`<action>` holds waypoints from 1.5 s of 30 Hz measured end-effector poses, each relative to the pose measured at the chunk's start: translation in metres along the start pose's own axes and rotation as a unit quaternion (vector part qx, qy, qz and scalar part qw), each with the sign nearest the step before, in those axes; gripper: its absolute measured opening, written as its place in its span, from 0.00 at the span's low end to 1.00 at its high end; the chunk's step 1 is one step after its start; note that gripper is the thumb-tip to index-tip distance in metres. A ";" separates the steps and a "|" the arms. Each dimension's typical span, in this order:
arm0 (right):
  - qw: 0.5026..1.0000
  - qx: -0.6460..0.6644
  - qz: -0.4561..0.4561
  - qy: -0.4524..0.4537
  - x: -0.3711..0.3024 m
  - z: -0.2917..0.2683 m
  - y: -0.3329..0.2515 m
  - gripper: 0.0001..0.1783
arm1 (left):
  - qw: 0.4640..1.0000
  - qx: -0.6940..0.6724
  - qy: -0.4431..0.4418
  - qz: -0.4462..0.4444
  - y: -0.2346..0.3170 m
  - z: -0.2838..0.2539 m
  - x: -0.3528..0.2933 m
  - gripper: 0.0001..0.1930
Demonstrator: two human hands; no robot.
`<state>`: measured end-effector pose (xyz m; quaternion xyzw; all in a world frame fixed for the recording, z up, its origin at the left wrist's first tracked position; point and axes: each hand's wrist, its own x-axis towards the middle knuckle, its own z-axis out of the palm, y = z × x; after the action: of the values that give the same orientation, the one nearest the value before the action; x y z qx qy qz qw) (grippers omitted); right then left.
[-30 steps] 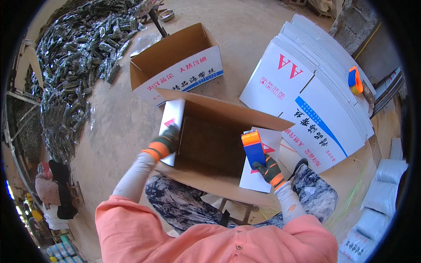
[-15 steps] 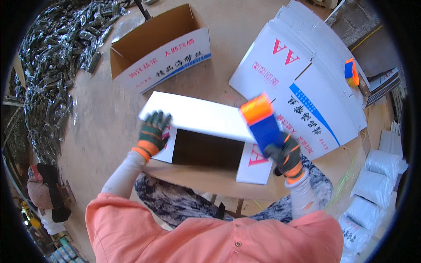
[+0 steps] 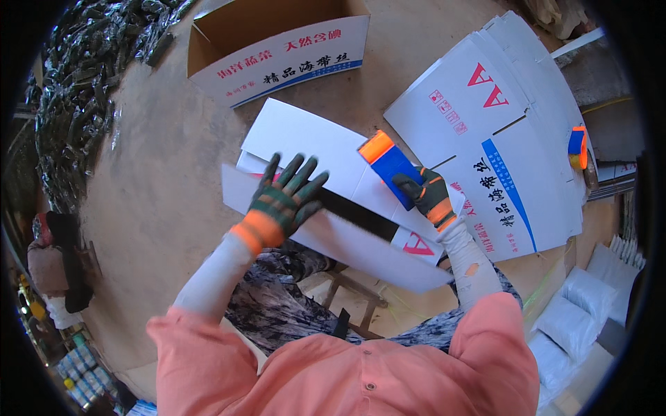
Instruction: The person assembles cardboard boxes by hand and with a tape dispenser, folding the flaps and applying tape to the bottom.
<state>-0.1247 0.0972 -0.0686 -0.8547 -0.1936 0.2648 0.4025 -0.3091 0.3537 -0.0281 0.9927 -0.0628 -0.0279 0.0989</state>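
Observation:
In front of me is a white carton (image 3: 298, 139) with its flaps partly folded over a dark gap. My left hand (image 3: 277, 204), in a dark green and orange work glove, reaches over the flaps with fingers spread. It holds nothing; whether the palm presses on the cardboard I cannot tell. A blue and orange tape dispenser (image 3: 390, 166) is gripped in my gloved right hand (image 3: 431, 197), above the right part of the carton. The near long flap (image 3: 361, 253) stands out toward me, tilted, over my knees.
An open carton (image 3: 298, 62) stands beyond. Flattened cartons (image 3: 479, 111) lie stacked at the right, with a second tape dispenser (image 3: 577, 147) at their edge. Dark, shiny wrapped packages (image 3: 76, 104) are heaped far left. White bags (image 3: 572, 322) lie at right; a wooden stool (image 3: 368, 305) shows below.
The near flap has swung up, narrowing the carton's opening, and the carton now sits at a slant. My left hand has moved right with fingers spread. The tape dispenser has shifted slightly left.

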 end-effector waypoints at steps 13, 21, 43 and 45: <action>0.964 0.198 0.011 -0.175 -0.054 0.023 0.047 0.17 | 0.788 -0.512 0.020 -0.342 0.026 0.083 0.000 0.21; 0.968 0.173 -0.034 -0.181 -0.052 0.019 0.046 0.18 | 0.583 -0.781 0.013 -0.221 0.057 0.064 0.012 0.20; 0.969 -0.107 0.018 -0.221 0.044 0.121 -0.122 0.29 | 0.871 -0.123 -0.040 -0.473 -0.170 0.116 0.041 0.26; 0.953 -0.164 -0.194 -0.166 0.007 0.077 -0.082 0.25 | 0.886 -0.103 -0.056 -0.449 -0.159 0.085 0.035 0.28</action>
<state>-0.1757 0.1947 -0.0472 -0.7985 -0.4609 0.2845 0.2626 -0.2613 0.4869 -0.1444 0.8955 0.3879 -0.1316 0.1740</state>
